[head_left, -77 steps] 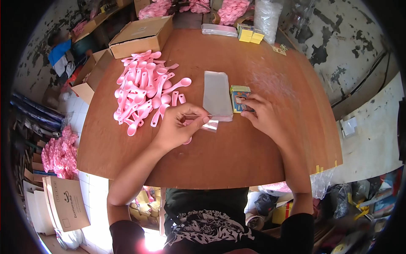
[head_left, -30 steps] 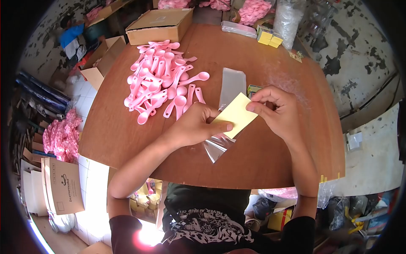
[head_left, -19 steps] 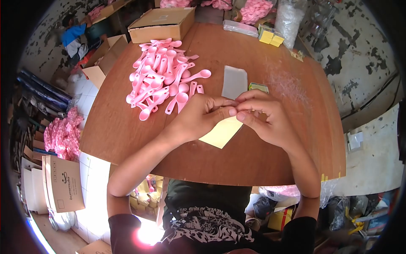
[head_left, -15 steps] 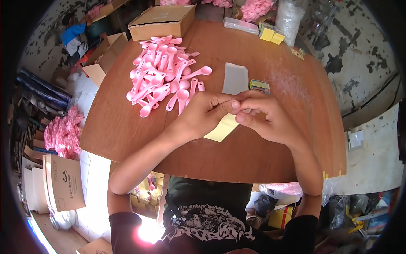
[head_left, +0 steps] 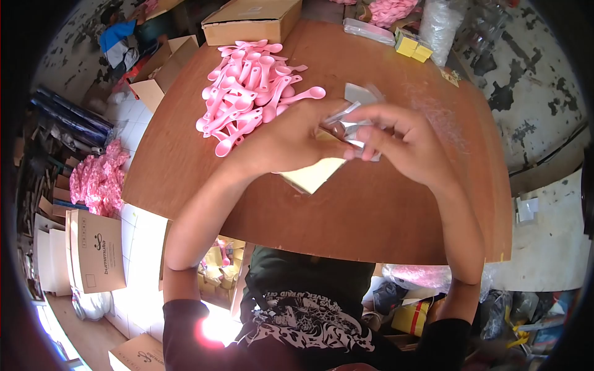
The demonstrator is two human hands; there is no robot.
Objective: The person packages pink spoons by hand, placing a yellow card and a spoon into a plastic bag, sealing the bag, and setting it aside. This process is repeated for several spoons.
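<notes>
My left hand [head_left: 303, 139] is closed around a pale yellow packet [head_left: 312, 176], which sticks out below its fingers toward the table's front edge. Crinkled clear plastic [head_left: 352, 131] spans the gap between both hands above the packet. My right hand [head_left: 405, 139] pinches that plastic between thumb and fingers, slightly blurred. Behind the hands lies a stack of clear plastic sleeves [head_left: 361, 93], partly covered by my fingers. To the left spreads a heap of pink plastic measuring spoons [head_left: 247, 86], one with its bowl pointing right.
The brown wooden table [head_left: 346, 229] carries a closed cardboard box [head_left: 250, 23] at its far left. Small yellow boxes [head_left: 413, 46], a flat clear pack [head_left: 369, 31] and a plastic roll [head_left: 440, 31] are at the back right. Another person [head_left: 120, 46] is beyond open cartons.
My hands have moved apart from fingertip contact, and clear plastic now shows between them. The yellow packet has shifted left with my left hand. The whole view has tilted slightly.
</notes>
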